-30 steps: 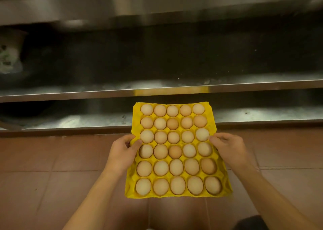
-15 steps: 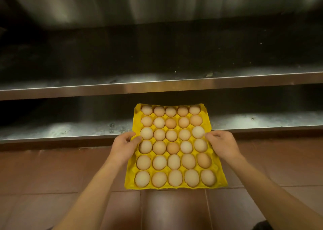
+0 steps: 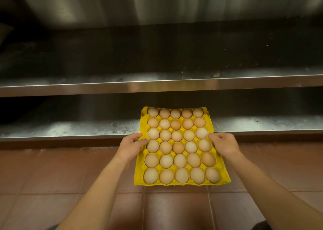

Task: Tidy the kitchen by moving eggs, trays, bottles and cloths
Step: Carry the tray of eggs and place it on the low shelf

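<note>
Steel bottom shelf (image 3: 70, 130) mid-frame; left hand (image 3: 130, 146), right hand (image 3: 224, 144) grip egg tray (image 3: 181, 185) sides; step: shelving; next: level push inward.

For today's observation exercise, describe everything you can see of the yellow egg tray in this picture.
The yellow egg tray looks like moulded pulp, a rectangle with scalloped edges. All thirty cups, six rows of five, hold eggs from pale cream to brown. It is held roughly level, its far end over the lower steel shelf, its near end over the tiled floor. The left hand and right hand grip its long sides.
</note>
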Demonstrator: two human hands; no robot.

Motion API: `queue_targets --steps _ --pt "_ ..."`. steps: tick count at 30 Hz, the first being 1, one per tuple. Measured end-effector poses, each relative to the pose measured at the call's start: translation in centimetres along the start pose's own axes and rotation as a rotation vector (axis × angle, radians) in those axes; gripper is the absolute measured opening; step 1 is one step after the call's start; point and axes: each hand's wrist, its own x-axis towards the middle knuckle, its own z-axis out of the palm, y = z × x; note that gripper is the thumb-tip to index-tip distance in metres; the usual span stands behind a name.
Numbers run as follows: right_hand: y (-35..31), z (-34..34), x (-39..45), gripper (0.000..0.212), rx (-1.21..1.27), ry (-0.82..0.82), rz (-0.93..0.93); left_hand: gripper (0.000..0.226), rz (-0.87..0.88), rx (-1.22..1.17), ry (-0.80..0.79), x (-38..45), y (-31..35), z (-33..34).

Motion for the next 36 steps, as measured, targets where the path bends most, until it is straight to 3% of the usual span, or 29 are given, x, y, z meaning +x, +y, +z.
queue_targets --steps 3,7,14,20,24,36 --pt "0.0 -0.1 0.3 0.042 0.055 0.0 0.025 0.048 -0.022 -0.053 0.005 0.5 -0.1 -0.1" --pt "0.1 -0.4 0.1 0.033 0.104 -0.07 0.079 0.05 -0.093 -0.158 0.002 1.0 -0.7 -0.3" --pt "0.2 -1.0 0.9 0.034 0.071 -0.186 0.16 0.015 -0.152 -0.182 0.009 0.8 -1.1 0.0" --pt "-0.3 -1.8 0.5 0.041 0.03 -0.382 0.228 0.024 -0.18 -0.136 -0.009 1.4 -1.3 -0.4" --pt "0.5 -2.0 0.2 0.045 0.141 -0.484 0.277 0.033 -0.185 -0.122 0.004 1.7 -1.2 -0.5" --pt "0.2 -0.9 1.0 0.044 0.273 -0.301 0.303 0.027 -0.13 -0.247 0.059 2.8 -1.3 0.2"
